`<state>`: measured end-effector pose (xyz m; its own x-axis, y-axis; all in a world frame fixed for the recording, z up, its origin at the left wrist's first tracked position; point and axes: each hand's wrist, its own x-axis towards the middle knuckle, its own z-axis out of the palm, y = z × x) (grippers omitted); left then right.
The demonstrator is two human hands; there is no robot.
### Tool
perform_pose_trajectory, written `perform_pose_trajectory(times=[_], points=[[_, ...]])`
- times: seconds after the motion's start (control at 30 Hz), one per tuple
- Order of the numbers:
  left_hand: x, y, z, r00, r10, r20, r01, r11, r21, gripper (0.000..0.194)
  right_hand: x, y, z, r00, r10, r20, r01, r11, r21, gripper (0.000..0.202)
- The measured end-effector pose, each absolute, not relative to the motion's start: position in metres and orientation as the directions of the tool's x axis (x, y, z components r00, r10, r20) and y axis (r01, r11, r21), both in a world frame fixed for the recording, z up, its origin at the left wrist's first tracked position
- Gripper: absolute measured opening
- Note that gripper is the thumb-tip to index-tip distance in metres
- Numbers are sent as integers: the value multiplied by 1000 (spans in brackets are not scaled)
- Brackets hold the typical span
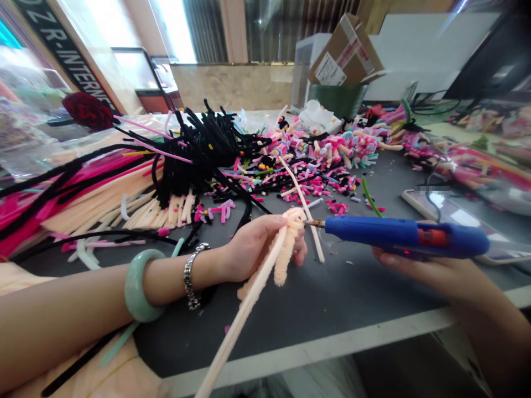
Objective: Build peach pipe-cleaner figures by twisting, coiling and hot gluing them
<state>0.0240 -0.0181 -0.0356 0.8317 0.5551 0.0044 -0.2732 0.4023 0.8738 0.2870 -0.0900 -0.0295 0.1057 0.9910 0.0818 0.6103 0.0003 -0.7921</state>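
My left hand [253,249], with a green bangle and a metal bracelet on its arm, pinches a peach pipe cleaner piece [286,249]. That piece has a curled top, short coiled parts and long stems running down toward the front edge. In my right hand [415,265] is a blue glue gun [381,235], pointing left, a small red light showing on it. The nozzle is at the curled top of the piece; whether it touches is unclear. Just behind the nozzle a loose peach strip [301,193] lies on the dark table [332,315].
Bundles of black pipe cleaners [207,143] and peach ones [112,193] lie at the left. Pink, black and white scraps [315,160] cover the back. A phone [427,207] lies behind the glue gun, and a cardboard box [346,52] sits in a green bin [340,99].
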Motion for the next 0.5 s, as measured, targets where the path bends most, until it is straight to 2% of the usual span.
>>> perform_pose_trajectory(times=[0.13,0.5], points=[[24,-18,-36,839,544,-6,-260,411,874,28,286,-91,-30,167,983,75,593,-39,-804,36],[24,-19,-36,829,560,9,-275,394,877,26,284,-91,-29,179,982,63,571,-51,-820,36]])
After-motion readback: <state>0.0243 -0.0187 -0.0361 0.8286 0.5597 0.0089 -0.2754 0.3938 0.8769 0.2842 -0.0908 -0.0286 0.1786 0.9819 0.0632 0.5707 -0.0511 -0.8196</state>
